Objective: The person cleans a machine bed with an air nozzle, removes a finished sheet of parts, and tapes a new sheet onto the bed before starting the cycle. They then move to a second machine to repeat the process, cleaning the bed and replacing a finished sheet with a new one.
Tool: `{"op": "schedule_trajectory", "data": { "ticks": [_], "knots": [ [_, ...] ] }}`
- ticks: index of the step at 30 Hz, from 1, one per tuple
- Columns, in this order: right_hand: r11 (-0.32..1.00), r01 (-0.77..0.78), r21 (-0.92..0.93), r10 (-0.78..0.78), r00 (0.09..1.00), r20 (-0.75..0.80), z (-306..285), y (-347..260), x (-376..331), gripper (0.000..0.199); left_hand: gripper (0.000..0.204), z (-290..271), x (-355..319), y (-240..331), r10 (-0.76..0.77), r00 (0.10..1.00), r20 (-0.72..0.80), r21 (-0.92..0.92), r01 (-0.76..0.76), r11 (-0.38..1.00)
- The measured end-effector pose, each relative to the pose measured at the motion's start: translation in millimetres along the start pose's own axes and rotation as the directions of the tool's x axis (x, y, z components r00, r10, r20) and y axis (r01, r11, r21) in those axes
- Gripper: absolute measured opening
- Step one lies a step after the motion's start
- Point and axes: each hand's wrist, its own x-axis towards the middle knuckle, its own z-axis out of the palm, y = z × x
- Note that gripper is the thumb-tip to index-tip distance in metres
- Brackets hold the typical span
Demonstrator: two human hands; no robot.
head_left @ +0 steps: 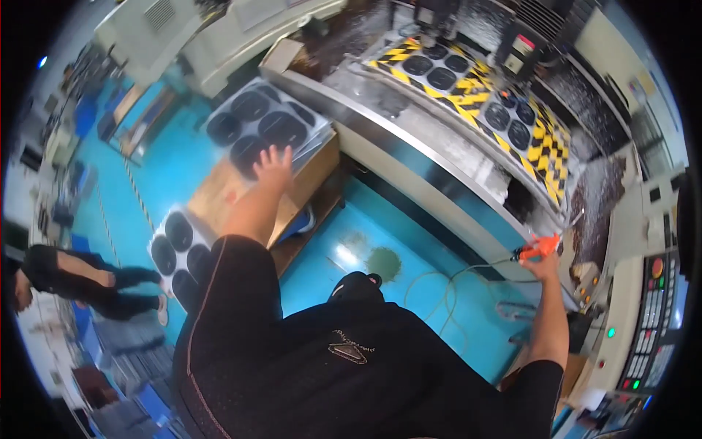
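The left hand (273, 165) is extended forward and to the left, fingers spread and released, its fingertips over the near edge of a grey rectangular tray carrying black round discs (265, 127). Contact cannot be confirmed; the hand grasps nothing. This tray lies on top of a brown wooden table (311, 170), just beside the long steel front rail of the machine bed (409, 143).

The right hand (542, 262) is clenched around an orange pistol-shaped air gun (536, 249). The gun's nozzle points left, toward the machine, and a thin pale green hose (446, 285) trails from it in loops across the blue floor (380, 227).

The tray's long axis runs from lower left to upper right, roughly parallel to the steel rail. It lies directly ahead of the left hand and well apart from the right hand, so the left arm is clearly the nearer one.

A second grey tray of black discs (175, 252) sits lower, near the person's left elbow, partly hidden by the black sleeve. Inside the machine, a fixture plate with yellow and black hazard stripes (479, 91) holds further black discs. A control panel with coloured buttons (651, 322) stands at the far right. Another person in dark clothing (77, 282) is at the left edge, away from the work.
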Motion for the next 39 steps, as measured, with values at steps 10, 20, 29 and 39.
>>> {"op": "schedule_trajectory", "data": {
  "ticks": [10,20,29,39],
  "knots": [
    [0.97,-0.242,0.026,0.235,0.9,-0.367,50.8,7.9,14.6,0.04,0.117,-15.1,-15.4,1.3,0.013,0.999,0.032,0.017,-0.014,1.0],
    [0.933,0.102,0.345,-0.17,0.97,0.172,28.1,-269.3,-104.3,0.039,0.112,-14.7,-13.5,2.4,0.021,0.998,0.054,0.025,-0.022,0.999],
    [0.913,-0.006,0.407,-0.178,0.894,0.412,27.7,-298.5,-164.2,0.036,0.114,-9.3,1.0,-10.6,0.046,0.989,0.14,-0.099,-0.032,0.995],
    [0.842,-0.051,0.537,-0.154,0.932,0.33,52.7,-301.1,-174.3,0.042,0.013,32.4,-73.2,94.5,0.501,0.865,0.019,-0.971,0.136,-0.197]
  ]
}}
